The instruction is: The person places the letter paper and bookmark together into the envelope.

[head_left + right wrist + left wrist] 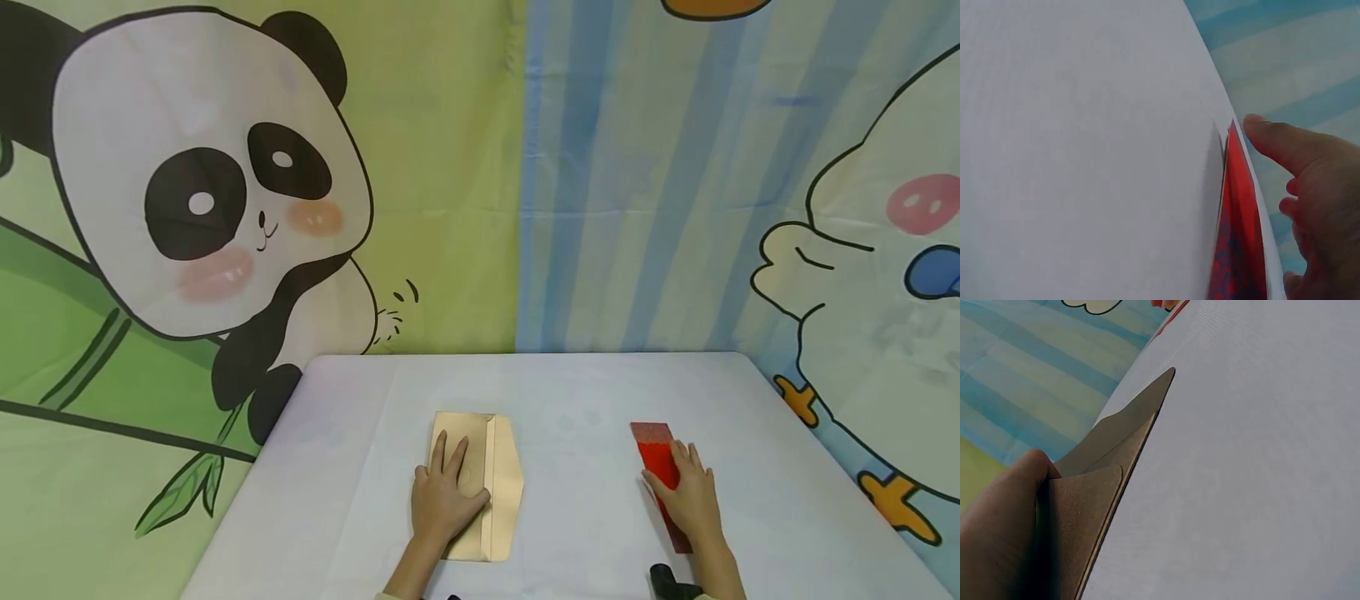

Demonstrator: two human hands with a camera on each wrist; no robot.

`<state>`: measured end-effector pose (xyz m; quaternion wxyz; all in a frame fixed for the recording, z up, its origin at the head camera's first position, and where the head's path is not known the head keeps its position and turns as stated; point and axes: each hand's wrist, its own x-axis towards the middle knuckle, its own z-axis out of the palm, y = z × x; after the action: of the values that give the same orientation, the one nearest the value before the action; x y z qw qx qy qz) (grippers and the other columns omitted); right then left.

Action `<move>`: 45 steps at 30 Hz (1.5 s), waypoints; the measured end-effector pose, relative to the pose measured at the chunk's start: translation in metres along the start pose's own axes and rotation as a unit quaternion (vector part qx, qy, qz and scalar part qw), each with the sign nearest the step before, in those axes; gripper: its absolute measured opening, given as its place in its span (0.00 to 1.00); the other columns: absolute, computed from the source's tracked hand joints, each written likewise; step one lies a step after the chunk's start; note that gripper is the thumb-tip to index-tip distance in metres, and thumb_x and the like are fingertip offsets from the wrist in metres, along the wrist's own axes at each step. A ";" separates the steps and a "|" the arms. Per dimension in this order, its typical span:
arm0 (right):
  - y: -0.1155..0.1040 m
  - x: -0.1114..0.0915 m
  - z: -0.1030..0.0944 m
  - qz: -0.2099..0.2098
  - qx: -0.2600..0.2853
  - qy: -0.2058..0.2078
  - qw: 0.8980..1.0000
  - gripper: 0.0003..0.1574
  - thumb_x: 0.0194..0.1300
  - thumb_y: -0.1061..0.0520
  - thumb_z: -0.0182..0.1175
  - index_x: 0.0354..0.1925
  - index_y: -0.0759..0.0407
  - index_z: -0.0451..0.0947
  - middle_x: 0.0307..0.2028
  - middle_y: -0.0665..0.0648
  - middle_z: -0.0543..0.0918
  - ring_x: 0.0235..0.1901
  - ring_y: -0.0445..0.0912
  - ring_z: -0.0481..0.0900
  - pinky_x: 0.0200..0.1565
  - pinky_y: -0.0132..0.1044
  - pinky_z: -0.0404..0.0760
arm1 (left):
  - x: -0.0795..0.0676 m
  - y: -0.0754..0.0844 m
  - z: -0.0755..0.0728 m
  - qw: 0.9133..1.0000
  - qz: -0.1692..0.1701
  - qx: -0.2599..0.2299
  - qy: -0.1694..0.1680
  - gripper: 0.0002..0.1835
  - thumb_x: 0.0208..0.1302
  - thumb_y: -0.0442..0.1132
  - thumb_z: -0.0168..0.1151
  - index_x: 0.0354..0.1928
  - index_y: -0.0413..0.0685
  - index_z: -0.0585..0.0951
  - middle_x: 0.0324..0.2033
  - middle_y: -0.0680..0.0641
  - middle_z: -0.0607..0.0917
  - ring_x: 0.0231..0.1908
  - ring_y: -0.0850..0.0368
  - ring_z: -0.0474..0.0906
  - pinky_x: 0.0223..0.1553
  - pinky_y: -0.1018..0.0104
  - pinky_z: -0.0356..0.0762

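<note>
A tan paper envelope [501,492] lies on the white table, its pointed flap spread out to the right. On it rests my left hand [444,504], fingers straight and thumb at the flap's fold. In the left wrist view that thumb [1013,506] touches the raised edge of the envelope [1088,519]. To the right lies a narrow red paper packet [662,467], slanted, with a duller band at its far end. My right hand [692,500] is over its right side, thumb extended. The right wrist view shows the red packet [1242,206] standing slightly off the table, the thumb apart from it.
The white table [577,500] is bounded at the back by a cloth with a cartoon panda [210,183] and a white cartoon animal [885,358]. A black object [667,581] shows by my right wrist at the near edge.
</note>
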<state>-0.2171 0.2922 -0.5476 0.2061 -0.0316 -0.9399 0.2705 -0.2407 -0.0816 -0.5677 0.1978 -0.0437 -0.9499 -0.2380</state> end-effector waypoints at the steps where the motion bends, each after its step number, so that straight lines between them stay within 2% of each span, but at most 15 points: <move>1: 0.006 -0.003 -0.003 0.028 -0.005 -0.013 1.000 0.52 0.52 0.46 0.66 0.62 0.78 0.58 0.60 0.78 0.61 0.62 0.70 0.52 0.55 0.70 0.46 | 0.000 0.000 0.000 1.000 -0.001 0.002 -0.002 0.46 0.34 0.60 0.62 0.65 0.63 0.68 0.69 0.49 0.56 0.25 0.54 0.58 0.24 0.67 0.56; 3: 0.016 -0.007 -0.006 0.068 -0.011 -0.039 0.997 0.57 0.52 0.40 0.65 0.64 0.77 0.55 0.61 0.79 0.59 0.63 0.70 0.49 0.56 0.69 0.43 | -0.001 -0.001 0.000 1.000 -0.003 0.004 -0.006 0.46 0.35 0.61 0.62 0.65 0.64 0.67 0.69 0.49 0.56 0.25 0.54 0.58 0.24 0.67 0.56; 7: 0.025 -0.011 -0.007 0.100 -0.004 -0.071 0.992 0.62 0.51 0.35 0.63 0.65 0.76 0.51 0.62 0.79 0.56 0.64 0.69 0.47 0.60 0.64 0.38 | -0.001 -0.003 0.000 1.000 -0.007 0.005 -0.006 0.46 0.34 0.60 0.62 0.65 0.65 0.67 0.69 0.49 0.55 0.25 0.54 0.58 0.24 0.67 0.56; 12: 0.029 -0.013 -0.007 0.108 -0.012 -0.082 0.991 0.62 0.52 0.33 0.61 0.66 0.74 0.51 0.62 0.78 0.56 0.64 0.67 0.49 0.63 0.59 0.36 | -0.001 -0.002 -0.001 1.000 -0.006 0.007 -0.014 0.46 0.36 0.60 0.61 0.66 0.65 0.65 0.70 0.49 0.54 0.25 0.54 0.57 0.23 0.67 0.55; 19: 0.031 -0.013 -0.006 0.093 -0.017 -0.066 0.993 0.56 0.54 0.36 0.60 0.65 0.72 0.55 0.61 0.78 0.58 0.63 0.67 0.52 0.63 0.58 0.36 | 0.001 -0.002 0.000 1.000 -0.002 0.010 -0.015 0.47 0.36 0.61 0.61 0.66 0.66 0.65 0.70 0.50 0.53 0.24 0.54 0.57 0.24 0.67 0.55; 23: 0.030 -0.011 -0.004 0.081 0.001 -0.034 0.996 0.52 0.53 0.43 0.64 0.65 0.70 0.57 0.61 0.76 0.61 0.61 0.68 0.57 0.62 0.59 0.45 | 0.002 -0.004 0.001 1.000 -0.004 0.008 -0.013 0.47 0.36 0.61 0.61 0.66 0.66 0.65 0.70 0.50 0.53 0.24 0.54 0.57 0.23 0.67 0.55; 26: 0.029 -0.011 -0.003 0.064 0.025 -0.003 0.998 0.47 0.52 0.53 0.68 0.64 0.68 0.60 0.61 0.73 0.64 0.58 0.69 0.61 0.56 0.62 0.58 | 0.002 -0.004 0.002 1.000 -0.003 0.009 -0.011 0.46 0.36 0.61 0.61 0.66 0.66 0.65 0.70 0.50 0.54 0.24 0.54 0.57 0.23 0.68 0.55; 29: 0.027 -0.012 -0.004 0.058 0.057 0.015 0.997 0.43 0.50 0.62 0.67 0.64 0.65 0.63 0.61 0.70 0.65 0.55 0.68 0.64 0.51 0.61 0.65 | 0.000 -0.003 0.002 1.000 -0.003 0.009 -0.012 0.46 0.36 0.60 0.61 0.66 0.65 0.66 0.69 0.49 0.55 0.24 0.55 0.57 0.23 0.68 0.55; 31: 0.025 -0.013 -0.006 0.065 0.073 0.017 0.995 0.40 0.51 0.63 0.66 0.63 0.63 0.66 0.61 0.69 0.66 0.52 0.66 0.68 0.49 0.58 0.69 | 0.000 -0.002 0.001 1.000 -0.002 0.006 -0.011 0.45 0.36 0.60 0.61 0.65 0.64 0.67 0.69 0.48 0.56 0.24 0.55 0.57 0.23 0.68 0.56; 33: 0.022 -0.013 -0.009 0.093 0.110 0.003 0.990 0.36 0.55 0.62 0.64 0.62 0.60 0.67 0.61 0.69 0.66 0.51 0.65 0.70 0.46 0.55 0.72 | -0.001 -0.002 0.000 1.000 -0.002 0.003 -0.011 0.45 0.36 0.59 0.61 0.65 0.64 0.67 0.69 0.48 0.56 0.24 0.55 0.57 0.23 0.68 0.56; 35: 0.021 -0.016 -0.012 0.147 0.155 -0.020 0.977 0.33 0.59 0.57 0.62 0.63 0.56 0.68 0.61 0.68 0.66 0.52 0.62 0.70 0.46 0.51 0.74 | -0.001 -0.001 0.000 1.000 -0.003 0.003 -0.015 0.45 0.36 0.59 0.61 0.65 0.64 0.67 0.69 0.49 0.55 0.24 0.55 0.58 0.23 0.68 0.56; 36: 0.020 -0.016 -0.014 0.177 0.183 -0.031 0.966 0.32 0.61 0.54 0.60 0.63 0.54 0.68 0.62 0.67 0.65 0.55 0.61 0.68 0.48 0.51 0.73 | -0.001 -0.002 0.000 1.000 -0.004 0.004 -0.016 0.45 0.36 0.59 0.61 0.65 0.64 0.67 0.69 0.49 0.55 0.24 0.55 0.58 0.23 0.68 0.56; 40: 0.015 -0.015 -0.018 0.296 0.301 -0.052 0.905 0.31 0.63 0.46 0.56 0.64 0.46 0.67 0.67 0.61 0.59 0.65 0.56 0.53 0.61 0.53 0.57 | -0.001 -0.003 0.000 1.000 -0.006 0.007 -0.018 0.45 0.36 0.60 0.61 0.65 0.65 0.67 0.70 0.50 0.54 0.25 0.55 0.58 0.24 0.68 0.56; 42: 0.013 -0.014 -0.020 0.317 0.359 -0.059 0.876 0.29 0.64 0.45 0.54 0.64 0.43 0.67 0.69 0.56 0.54 0.67 0.53 0.47 0.63 0.53 0.50 | -0.001 -0.003 0.000 1.000 -0.006 0.005 -0.018 0.45 0.36 0.60 0.61 0.65 0.64 0.67 0.70 0.50 0.54 0.25 0.55 0.58 0.24 0.68 0.56; 45: 0.008 -0.014 -0.021 0.286 0.460 -0.091 0.836 0.27 0.70 0.51 0.45 0.66 0.49 0.64 0.70 0.56 0.49 0.66 0.50 0.48 0.62 0.41 0.57 | -0.001 -0.002 0.002 1.000 -0.006 0.003 -0.018 0.45 0.36 0.60 0.61 0.65 0.65 0.67 0.70 0.49 0.54 0.25 0.55 0.57 0.24 0.68 0.56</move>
<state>-0.1966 0.3069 -0.5409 0.0243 -0.1760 -0.6710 0.7199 -0.2410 -0.0831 -0.5703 0.1791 -0.0416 -0.9542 -0.2358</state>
